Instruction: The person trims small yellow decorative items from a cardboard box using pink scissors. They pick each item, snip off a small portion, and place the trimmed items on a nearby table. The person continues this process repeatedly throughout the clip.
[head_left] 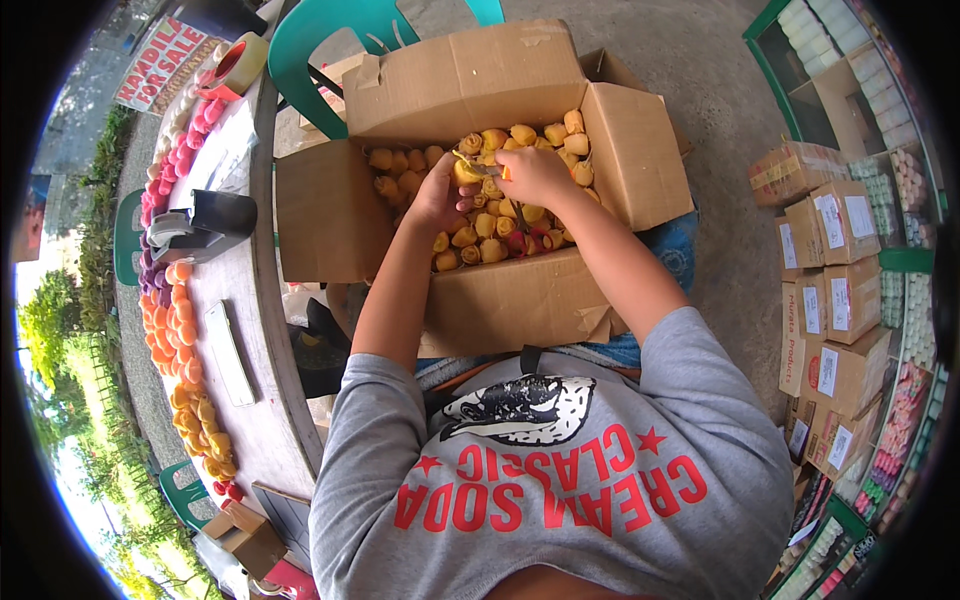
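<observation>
- Left hand [440, 196]: is clamping one yellow rose [465, 173] above the cardboard box [460, 75].
- Right hand [535, 176]: is gripping an orange-handled blade [503, 174] close against it.
- Progress: this rose is apparently being worked, unfinished.
- Box: is holding many other roses [488, 226]; finished or remaining, cannot tell.

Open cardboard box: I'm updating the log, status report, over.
Left hand holding yellow rose-shaped piece. Right hand holding orange-handled tool beside it. Box flaps open, clear of hands.
</observation>
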